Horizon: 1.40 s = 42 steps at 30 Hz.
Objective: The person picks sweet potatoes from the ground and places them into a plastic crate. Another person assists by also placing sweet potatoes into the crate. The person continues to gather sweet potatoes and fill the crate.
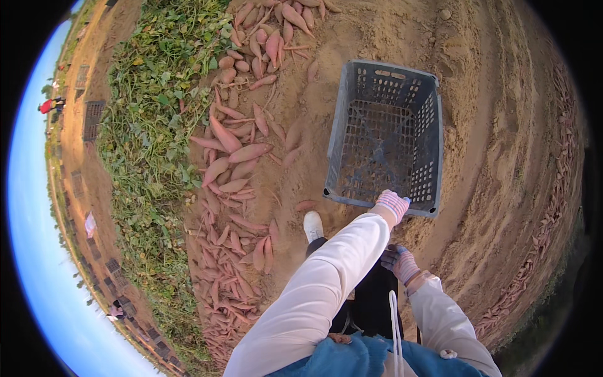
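A dark plastic harvest crate (335,141) with slotted walls rests on the soil before me, with only dirt and scraps showing on its grid floor. My left hand (393,205), in a striped glove, grips the crate's near rim. Below and to the right of it, my right hand (400,264) hangs beside my dark trousers in a matching glove. Its fingers are loosely bent and a little apart, and nothing shows in them. Left of the crate lies a long row of sweet potatoes (242,153) on the ground.
Cut green vines (155,118) border the row on the left. My white shoe (313,226) stands between row and crate. Another sweet potato row (541,235) curves along the far right. More crates (94,120) and a person in red (47,106) are at the far left.
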Tool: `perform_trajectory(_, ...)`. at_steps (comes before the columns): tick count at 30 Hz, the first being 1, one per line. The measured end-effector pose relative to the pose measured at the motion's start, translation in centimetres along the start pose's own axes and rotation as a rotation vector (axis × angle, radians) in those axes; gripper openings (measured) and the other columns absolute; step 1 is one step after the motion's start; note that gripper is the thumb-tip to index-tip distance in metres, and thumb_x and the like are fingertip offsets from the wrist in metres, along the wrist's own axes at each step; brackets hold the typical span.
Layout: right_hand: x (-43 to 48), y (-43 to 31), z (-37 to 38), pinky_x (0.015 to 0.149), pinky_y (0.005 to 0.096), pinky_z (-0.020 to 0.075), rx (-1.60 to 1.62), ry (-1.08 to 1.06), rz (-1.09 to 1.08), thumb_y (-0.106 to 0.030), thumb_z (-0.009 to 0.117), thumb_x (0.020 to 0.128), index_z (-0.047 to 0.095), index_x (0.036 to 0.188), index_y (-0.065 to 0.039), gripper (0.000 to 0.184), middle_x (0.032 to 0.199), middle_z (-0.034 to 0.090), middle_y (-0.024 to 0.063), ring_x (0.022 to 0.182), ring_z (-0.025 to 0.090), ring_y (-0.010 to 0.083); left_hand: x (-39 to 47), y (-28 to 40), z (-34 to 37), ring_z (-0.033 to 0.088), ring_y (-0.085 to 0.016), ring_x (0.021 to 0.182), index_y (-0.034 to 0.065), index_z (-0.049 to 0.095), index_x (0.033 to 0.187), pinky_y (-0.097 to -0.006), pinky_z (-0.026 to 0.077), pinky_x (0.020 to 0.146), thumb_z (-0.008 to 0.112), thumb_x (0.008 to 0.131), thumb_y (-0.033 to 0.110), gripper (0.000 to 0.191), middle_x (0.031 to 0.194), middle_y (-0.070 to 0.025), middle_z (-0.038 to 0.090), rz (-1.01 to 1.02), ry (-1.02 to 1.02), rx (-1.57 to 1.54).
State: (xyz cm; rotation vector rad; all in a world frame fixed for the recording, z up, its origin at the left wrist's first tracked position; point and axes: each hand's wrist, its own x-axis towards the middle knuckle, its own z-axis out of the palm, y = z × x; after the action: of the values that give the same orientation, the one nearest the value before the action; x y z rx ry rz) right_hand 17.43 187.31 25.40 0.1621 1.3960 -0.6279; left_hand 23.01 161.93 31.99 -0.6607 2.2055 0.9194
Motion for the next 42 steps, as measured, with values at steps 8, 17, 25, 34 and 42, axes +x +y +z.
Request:
perform_trajectory(8,-0.6,4.3,-0.7,0.072,0.0378,0.0484,-0.475,0.231,-0.272,-0.028,0.049,0.09,0.057,0.109,-0.008,0.029,0.094,0.063,0.0121,0.081,0.059,0.027,3.5,-0.3,11.8,0.05,-0.025,0.122,0.0112,0.057,0.121,-0.0403,0.043,0.095,0.048,0.09,0.021,0.033,0.13,-0.0123,0.054,0.118,-0.026,0.0)
perform_trajectory(17,5.0,7.6,14.1,0.076,0.0439,0.0503,-1.692,-0.192,-0.184,-0.033,0.047,0.09,0.06,0.104,-0.007,0.032,0.097,0.066,0.0169,0.089,0.064,0.0322,-10.9,-7.7,36.5,0.046,-0.033,0.127,0.0081,0.044,0.136,-0.0404,0.037,0.104,0.055,0.084,0.031,0.058,0.134,-0.0197,0.05,-0.757,-0.416,-0.756)
perform_trajectory(25,6.7,2.2,14.9,0.073,0.0435,0.0502,-1.653,-0.161,-0.307,-0.027,0.055,0.084,0.062,0.096,-0.007,0.024,0.088,0.064,0.0161,0.083,0.063,0.0318,-15.1,1.4,52.5,0.057,-0.029,0.114,0.0079,0.063,0.115,-0.0435,0.044,0.094,0.053,0.087,0.047,0.049,0.118,-0.0207,0.06,-0.063,-0.902,-1.086)
perform_trajectory(34,6.5,-3.1,15.8,0.073,0.0434,0.0489,-1.019,0.134,-1.302,-0.013,0.067,0.075,0.055,0.11,0.0,0.039,0.097,0.061,0.0181,0.08,0.06,0.0358,-0.8,-11.3,51.2,0.053,-0.029,0.118,0.0092,0.059,0.12,-0.0422,0.041,0.098,0.053,0.087,0.046,0.05,0.121,-0.0204,0.058,-0.061,-0.529,-0.695)
perform_trajectory(42,3.3,0.0,20.5,0.087,0.0427,0.0457,-1.285,0.517,-1.387,-0.02,0.07,0.073,0.059,0.115,-0.003,0.047,0.106,0.061,0.0161,0.097,0.058,0.0353,6.5,-17.8,36.2,0.05,-0.03,0.121,0.0103,0.055,0.124,-0.0411,0.038,0.102,0.053,0.086,0.046,0.052,0.124,-0.0202,0.056,0.15,-0.005,-0.329)
